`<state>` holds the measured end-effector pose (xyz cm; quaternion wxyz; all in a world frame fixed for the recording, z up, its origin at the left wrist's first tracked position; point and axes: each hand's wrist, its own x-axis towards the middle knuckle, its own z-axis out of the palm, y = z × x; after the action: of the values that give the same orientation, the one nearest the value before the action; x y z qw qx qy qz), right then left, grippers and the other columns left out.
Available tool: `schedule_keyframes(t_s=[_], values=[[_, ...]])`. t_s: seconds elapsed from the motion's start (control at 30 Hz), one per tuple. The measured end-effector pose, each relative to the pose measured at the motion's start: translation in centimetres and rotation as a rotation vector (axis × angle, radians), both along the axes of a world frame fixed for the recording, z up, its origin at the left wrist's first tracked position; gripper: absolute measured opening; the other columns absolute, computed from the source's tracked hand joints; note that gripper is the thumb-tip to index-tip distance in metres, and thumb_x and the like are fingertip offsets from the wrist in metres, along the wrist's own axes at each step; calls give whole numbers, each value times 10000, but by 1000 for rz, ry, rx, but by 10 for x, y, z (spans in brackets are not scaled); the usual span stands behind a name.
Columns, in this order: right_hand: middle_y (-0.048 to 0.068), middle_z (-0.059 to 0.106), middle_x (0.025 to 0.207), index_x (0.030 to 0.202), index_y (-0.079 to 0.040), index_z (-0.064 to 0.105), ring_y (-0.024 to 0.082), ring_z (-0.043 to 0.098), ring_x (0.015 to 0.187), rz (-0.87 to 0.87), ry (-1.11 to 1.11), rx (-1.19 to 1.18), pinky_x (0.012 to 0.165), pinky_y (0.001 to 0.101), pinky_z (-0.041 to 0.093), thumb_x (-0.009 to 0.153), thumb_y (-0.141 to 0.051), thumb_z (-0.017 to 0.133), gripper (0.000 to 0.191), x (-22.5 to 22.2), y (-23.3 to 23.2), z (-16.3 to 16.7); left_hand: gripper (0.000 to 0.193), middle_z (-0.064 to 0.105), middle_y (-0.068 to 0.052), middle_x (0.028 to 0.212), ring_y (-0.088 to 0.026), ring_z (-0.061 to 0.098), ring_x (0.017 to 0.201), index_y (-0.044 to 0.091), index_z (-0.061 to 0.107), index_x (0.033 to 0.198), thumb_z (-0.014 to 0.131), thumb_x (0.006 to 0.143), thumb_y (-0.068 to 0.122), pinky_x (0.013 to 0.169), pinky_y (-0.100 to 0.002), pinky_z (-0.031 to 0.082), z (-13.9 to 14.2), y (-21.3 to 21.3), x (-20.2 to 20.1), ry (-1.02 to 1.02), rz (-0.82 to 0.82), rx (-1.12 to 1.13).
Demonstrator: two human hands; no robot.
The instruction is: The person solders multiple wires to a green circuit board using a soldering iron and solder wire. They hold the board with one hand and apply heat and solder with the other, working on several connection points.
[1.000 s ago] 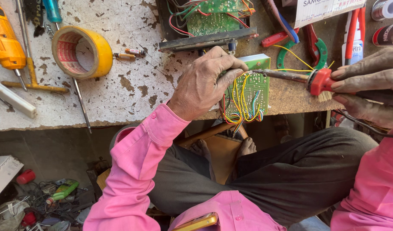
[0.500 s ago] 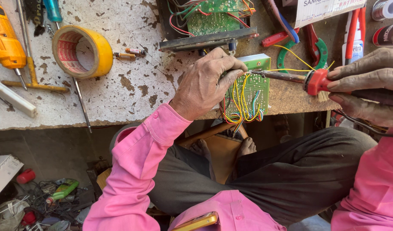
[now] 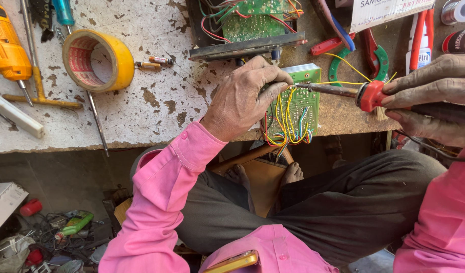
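Green circuit board (image 3: 299,103) under left hand (image 3: 242,98); right hand (image 3: 435,98) grips soldering iron (image 3: 344,91).

An old workbench (image 3: 156,108) with chipped white paint holds many things. On its left lie a yellow drill (image 3: 7,48) and a roll of yellow tape (image 3: 98,60). Far back sits an open box of wires (image 3: 245,28). A green board (image 3: 296,103) lies at the near edge.

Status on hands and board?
Left hand steadying green board at bench edge. Right hand gripping soldering iron, tip at board. Yellow wires crowd the tip.
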<state>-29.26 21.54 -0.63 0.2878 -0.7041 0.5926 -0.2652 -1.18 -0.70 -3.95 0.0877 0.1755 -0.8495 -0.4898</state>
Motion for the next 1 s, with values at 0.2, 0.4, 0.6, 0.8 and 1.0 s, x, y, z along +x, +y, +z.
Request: schedule_keyframes(t_s=[0.2,0.4,0.6,0.8,1.0], values=[[55,748,1028,965,-141,749,142,731,980,136,-20,-131,929,334,613,856,-186,750,118,-14,-2,-22,224,666,-115,991,-275,704,921,69,733,1104,780,914,179,817,-404,546,4,-5,1,11,-34,59],[53,752,1019,995,-115,778,171,735,1012,24,139,-20,898,298,622,775,-272,804,272,-23,6,-14,217,697,-124,1020,-258,727,912,29,725,1084,785,894,113,823,-382,559,4,-6,1,92,-44,46],[30,758,1041,988,-159,782,118,747,979,36,-37,-32,894,262,623,815,-272,822,211,-12,-11,-42,198,700,-117,1000,-210,747,882,17,724,1083,769,910,102,805,-347,587,7,-6,1,68,-38,164],[48,747,1093,1050,-136,767,154,715,1057,187,57,-111,966,323,599,840,-254,776,241,-29,5,-35,176,748,-94,969,-176,762,877,14,720,1077,755,925,95,817,-325,598,0,-6,2,75,-31,179],[70,741,1085,1050,-119,773,167,721,1045,124,101,-78,958,315,609,788,-280,775,308,-14,-3,-7,198,775,-79,948,-161,787,876,31,718,1074,774,897,99,809,-305,611,11,-8,-1,64,2,183]])
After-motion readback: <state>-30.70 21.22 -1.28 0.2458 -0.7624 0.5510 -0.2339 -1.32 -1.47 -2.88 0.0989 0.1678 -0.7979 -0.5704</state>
